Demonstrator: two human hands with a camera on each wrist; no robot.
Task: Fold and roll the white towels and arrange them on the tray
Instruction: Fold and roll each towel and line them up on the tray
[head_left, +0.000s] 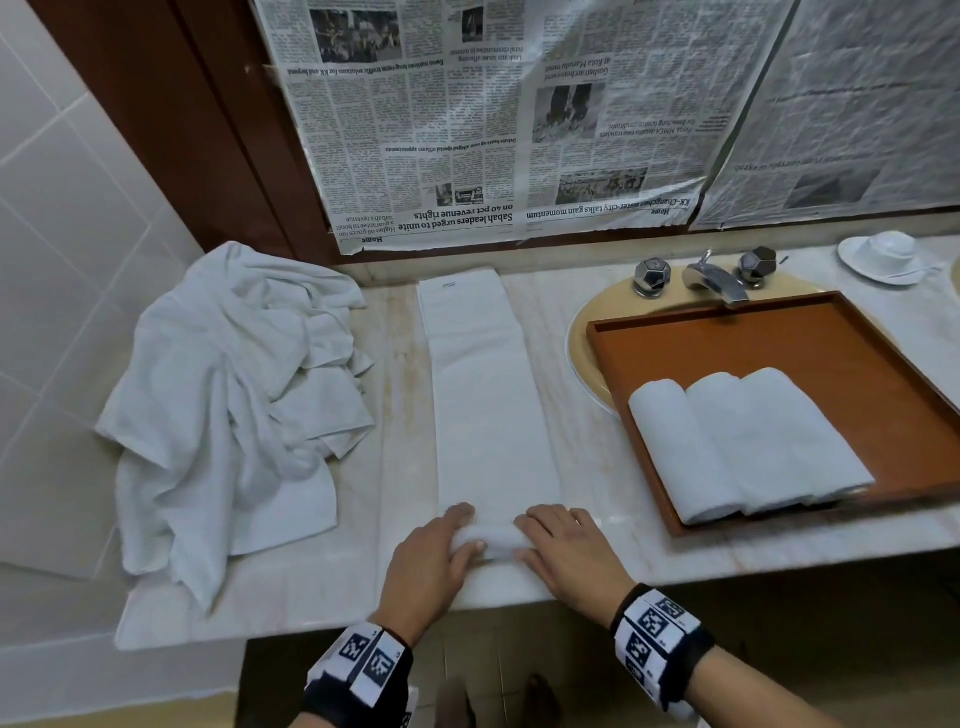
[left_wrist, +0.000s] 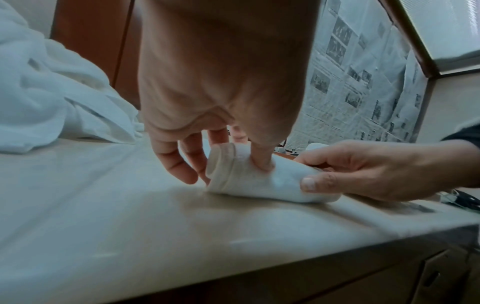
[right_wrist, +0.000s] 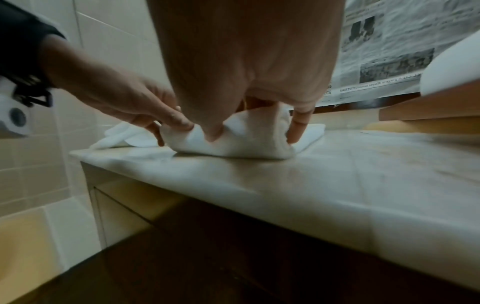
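A long folded white towel lies lengthwise on the marble counter, its near end rolled into a small roll. My left hand grips the roll's left end, thumb on the near side and fingers curled over the top. My right hand grips its right end the same way. An orange-brown tray sits over the sink at the right and holds three rolled white towels side by side.
A heap of loose white towels lies at the left end of the counter. The tap and a white cup on a saucer stand behind the tray. Newspaper covers the wall behind.
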